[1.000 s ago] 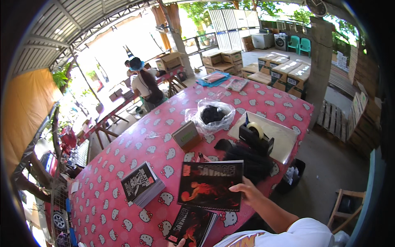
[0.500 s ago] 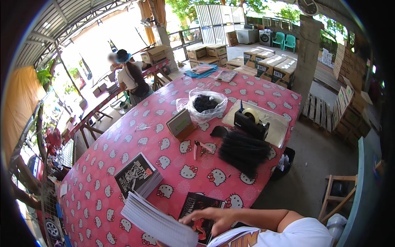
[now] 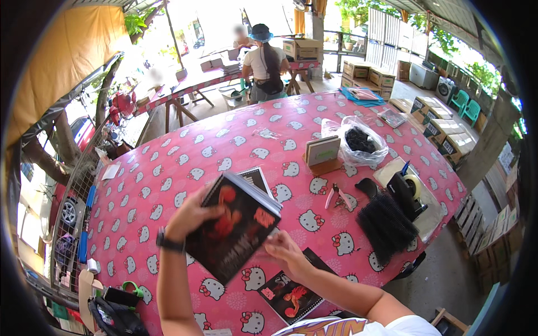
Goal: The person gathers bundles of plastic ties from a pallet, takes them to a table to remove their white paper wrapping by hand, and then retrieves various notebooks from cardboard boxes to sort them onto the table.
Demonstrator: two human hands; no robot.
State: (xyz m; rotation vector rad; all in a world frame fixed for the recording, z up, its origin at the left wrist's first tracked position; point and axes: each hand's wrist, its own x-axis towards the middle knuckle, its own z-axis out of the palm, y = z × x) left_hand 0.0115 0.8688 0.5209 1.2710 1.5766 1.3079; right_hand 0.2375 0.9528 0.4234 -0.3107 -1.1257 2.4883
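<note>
A thick stack of black spiral notebooks with red figures on the top cover is tilted above the table. My left hand, a dark watch on its wrist, is closed round the stack's left side, thumb on the cover. At the lower right edge of the stack, my right hand has its fingers bent against it. Partly hidden behind lies another notebook pile. Near my right forearm, a spiral notebook with a red figure lies flat on the table.
The pink patterned table carries pink pliers, black binding coils, a tape dispenser, a plastic bag of black pieces and a small box. A person stands at a far table. Stacked cartons stand at right.
The held stack has turned from its page edges to its dark cover. My left hand has come into view round it, and my right hand has moved to its edge. The view has swung left.
</note>
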